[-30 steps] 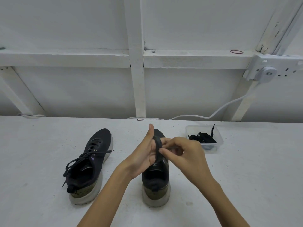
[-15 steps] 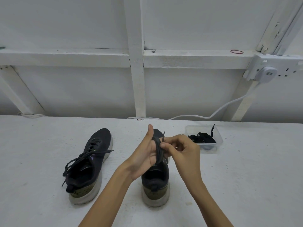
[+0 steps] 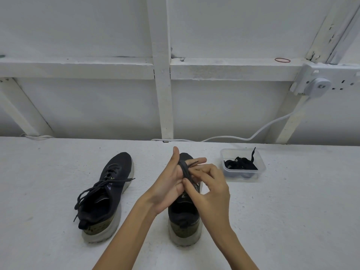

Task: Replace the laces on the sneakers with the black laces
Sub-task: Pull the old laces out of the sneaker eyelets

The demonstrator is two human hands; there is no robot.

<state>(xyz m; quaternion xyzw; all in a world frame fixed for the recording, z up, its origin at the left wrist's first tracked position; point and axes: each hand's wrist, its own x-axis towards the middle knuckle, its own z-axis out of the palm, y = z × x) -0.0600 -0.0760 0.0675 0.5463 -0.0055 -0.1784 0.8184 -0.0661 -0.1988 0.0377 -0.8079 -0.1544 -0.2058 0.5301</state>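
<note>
**Clear lanes: both outer sides of the table**

The table is open right of the right sneaker and in front of the tub. There is also a wide strip left of the left sneaker. The gap between the sneakers is passable, tighter at the heels.

Blockers:
- Loose laces spill off the left sneaker's left side.
- Both forearms cross the near edge at centre.
- The left hand and right hand sit above the right sneaker's front. A lace is wound on the left fingers and pinched by the right.
- The tub holds black laces, one end poking above the rim.
- A white cable runs along the back edge.
</note>
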